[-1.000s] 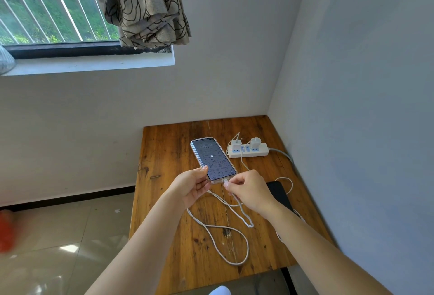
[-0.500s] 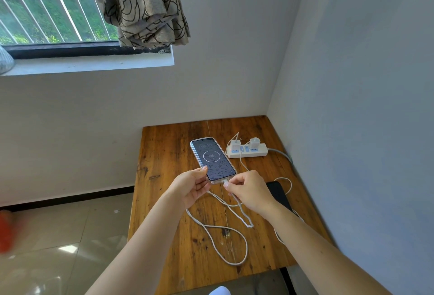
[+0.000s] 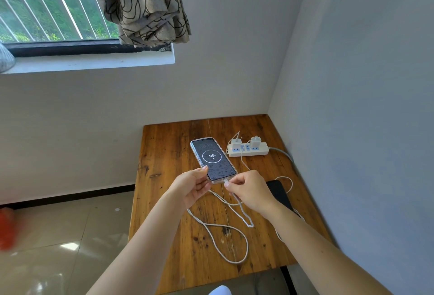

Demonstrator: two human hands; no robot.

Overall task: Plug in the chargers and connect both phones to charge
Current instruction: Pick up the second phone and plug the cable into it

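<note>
A clear-cased phone (image 3: pixel 212 159) is held just above the wooden table (image 3: pixel 169 200), its screen lit with a ring and "96". My left hand (image 3: pixel 191 187) grips its lower left corner. My right hand (image 3: pixel 250 192) pinches the white cable plug at the phone's bottom port. The white cable (image 3: pixel 225 233) loops across the table. A second, dark phone (image 3: pixel 279 192) lies face up to the right, partly hidden by my right wrist. Two white chargers (image 3: pixel 245 143) sit plugged into the white power strip (image 3: pixel 249 151).
The table stands in a room corner, walls at the back and right. A window with a curtain (image 3: pixel 145 5) is up left. Tiled floor (image 3: pixel 58 247) lies left of the table, with a blurred red thing at the far left edge.
The phone's screen went from a plain dark display to a charging ring, now showing 96. Both hands stay at the phone's lower end.
</note>
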